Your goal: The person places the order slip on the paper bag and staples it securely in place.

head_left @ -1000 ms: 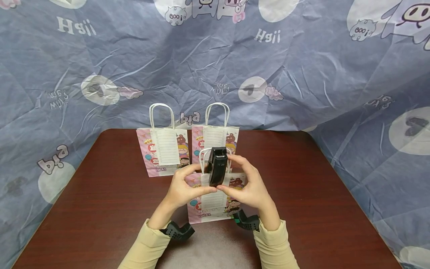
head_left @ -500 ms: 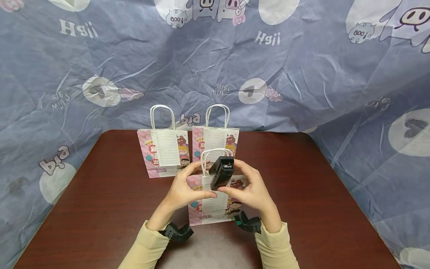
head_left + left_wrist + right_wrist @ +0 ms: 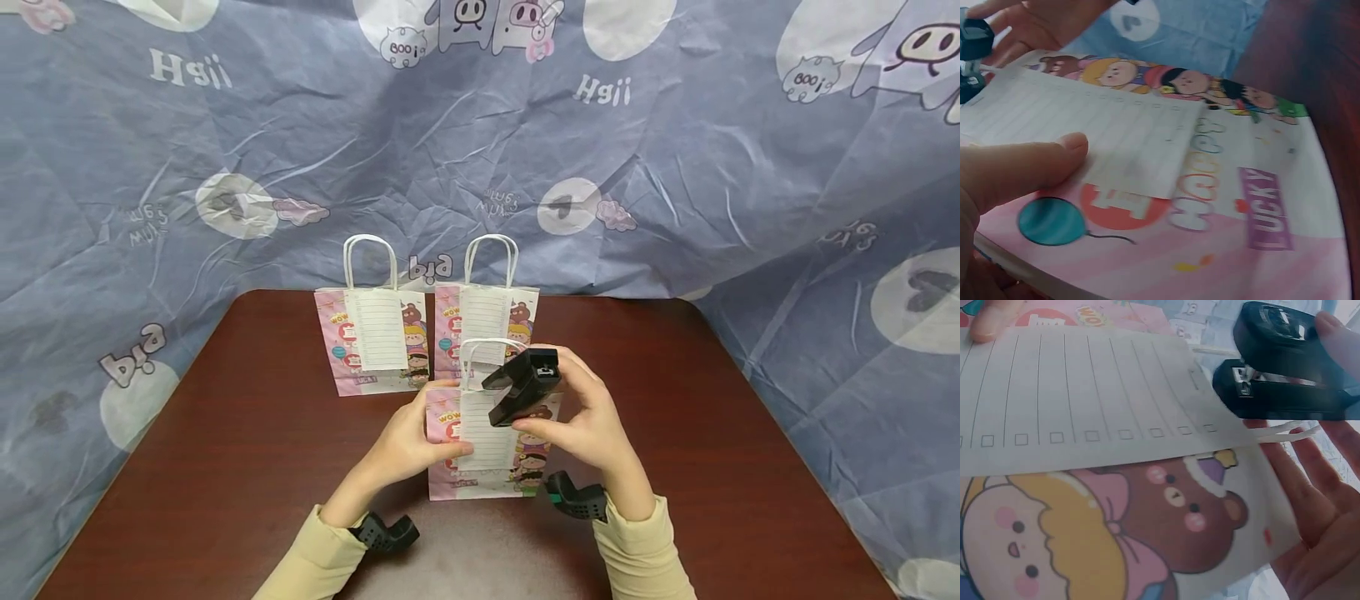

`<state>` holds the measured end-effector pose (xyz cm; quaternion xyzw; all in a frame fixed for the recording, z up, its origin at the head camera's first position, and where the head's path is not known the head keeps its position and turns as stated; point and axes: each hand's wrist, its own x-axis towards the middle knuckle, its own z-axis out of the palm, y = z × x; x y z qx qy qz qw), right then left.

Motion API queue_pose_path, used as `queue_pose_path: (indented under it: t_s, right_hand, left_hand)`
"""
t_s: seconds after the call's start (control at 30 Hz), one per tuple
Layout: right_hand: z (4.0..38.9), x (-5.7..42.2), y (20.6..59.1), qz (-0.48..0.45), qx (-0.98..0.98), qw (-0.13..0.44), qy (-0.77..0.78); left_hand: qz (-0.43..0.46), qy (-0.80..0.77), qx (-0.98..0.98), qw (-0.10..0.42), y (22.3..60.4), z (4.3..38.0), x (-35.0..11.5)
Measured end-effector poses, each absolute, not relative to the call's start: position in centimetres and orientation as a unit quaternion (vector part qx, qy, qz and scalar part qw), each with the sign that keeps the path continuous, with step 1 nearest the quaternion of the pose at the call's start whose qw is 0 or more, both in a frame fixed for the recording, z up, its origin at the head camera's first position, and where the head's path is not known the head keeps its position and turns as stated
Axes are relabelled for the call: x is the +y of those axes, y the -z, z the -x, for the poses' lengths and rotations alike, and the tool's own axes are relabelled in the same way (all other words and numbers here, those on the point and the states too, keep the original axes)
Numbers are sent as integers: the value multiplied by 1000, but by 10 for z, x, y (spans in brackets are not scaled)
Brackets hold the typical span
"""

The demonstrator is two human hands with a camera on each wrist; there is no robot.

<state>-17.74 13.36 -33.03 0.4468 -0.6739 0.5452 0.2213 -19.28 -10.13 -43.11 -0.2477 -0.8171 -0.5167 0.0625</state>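
Note:
In my right hand [image 3: 592,421] is a black stapler [image 3: 525,387], held tilted near the top of the front paper gift bag [image 3: 480,486]. The right wrist view shows the stapler [image 3: 1285,347] with its arms apart, near the upper edge of a white lined sheet [image 3: 1104,394]. My left hand [image 3: 408,442] grips the bag's left side. Its thumb lies on the lined sheet [image 3: 1129,137], which covers part of the bag's front [image 3: 1229,212]. Most of the left fingers are hidden behind the bag. White twisted handles [image 3: 491,342] rise from the bag's top.
Two similar gift bags, one at the back left [image 3: 337,350] and one behind the front bag [image 3: 447,333], stand upright with lined sheets on their fronts. They are on a dark red-brown table [image 3: 210,467]. A blue-grey patterned cloth [image 3: 420,150] hangs behind.
My right hand has moved right and tilted the stapler over. The left hand has shifted down from beside the stapler to the bag's left side, thumb now on the sheet.

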Motion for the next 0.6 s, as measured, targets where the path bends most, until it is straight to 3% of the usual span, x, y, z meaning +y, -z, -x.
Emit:
queue_pose_path:
  t_s: [0.3, 0.6]
  right_hand:
    - [185, 158, 351, -443, -644, 262, -566]
    - [168, 175, 347, -434, -626, 289, -580]
  left_hand:
    - [215, 454, -862, 74, 449, 192, -85]
    - [205, 439, -870, 90, 468, 190, -61]
